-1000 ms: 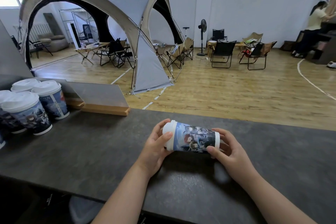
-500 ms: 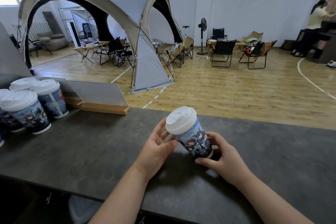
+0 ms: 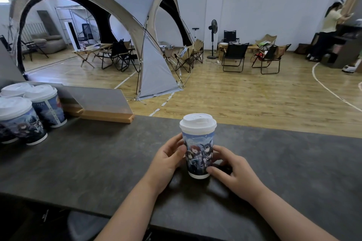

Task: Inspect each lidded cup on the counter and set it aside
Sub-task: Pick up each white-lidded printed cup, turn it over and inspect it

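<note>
My left hand (image 3: 168, 160) and right hand (image 3: 233, 170) both curl round the printed lidded cup (image 3: 197, 148), standing upright on the dark counter (image 3: 98, 162) near its far edge.

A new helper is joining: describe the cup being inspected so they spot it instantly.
Start at the dark grey counter running across the foreground. Near its middle, one lidded cup stands upright between the left hand and right hand. Unlike the cups clustered at the far left, it stands alone and is held.
</note>
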Demonstrator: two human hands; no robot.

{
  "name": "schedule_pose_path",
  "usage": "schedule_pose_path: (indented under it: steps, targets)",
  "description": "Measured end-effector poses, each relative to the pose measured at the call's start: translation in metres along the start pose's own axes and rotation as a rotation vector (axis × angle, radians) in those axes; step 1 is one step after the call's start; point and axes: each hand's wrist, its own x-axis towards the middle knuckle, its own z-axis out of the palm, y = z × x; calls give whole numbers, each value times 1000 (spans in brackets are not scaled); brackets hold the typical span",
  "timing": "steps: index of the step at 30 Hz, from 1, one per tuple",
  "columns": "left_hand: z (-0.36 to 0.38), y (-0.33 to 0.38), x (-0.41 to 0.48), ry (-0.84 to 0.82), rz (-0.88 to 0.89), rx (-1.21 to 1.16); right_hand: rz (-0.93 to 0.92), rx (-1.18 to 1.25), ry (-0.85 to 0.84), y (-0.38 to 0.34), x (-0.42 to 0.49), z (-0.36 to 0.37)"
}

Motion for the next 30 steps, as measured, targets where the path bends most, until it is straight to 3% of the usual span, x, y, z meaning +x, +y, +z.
schedule_pose_path:
  steps: [7, 17, 24, 30]
  targets:
    - [4, 1, -1, -14, 31, 95, 5, 119, 37, 0, -5, 0]
    - [6, 1, 4, 15, -91, 88, 1, 174, 113, 16, 2, 3]
    - [22, 3, 12, 180, -103, 206, 112, 249, 99, 19, 7, 1]
    - [36, 9, 24, 269, -226, 386, 201, 336, 104, 25, 11, 2]
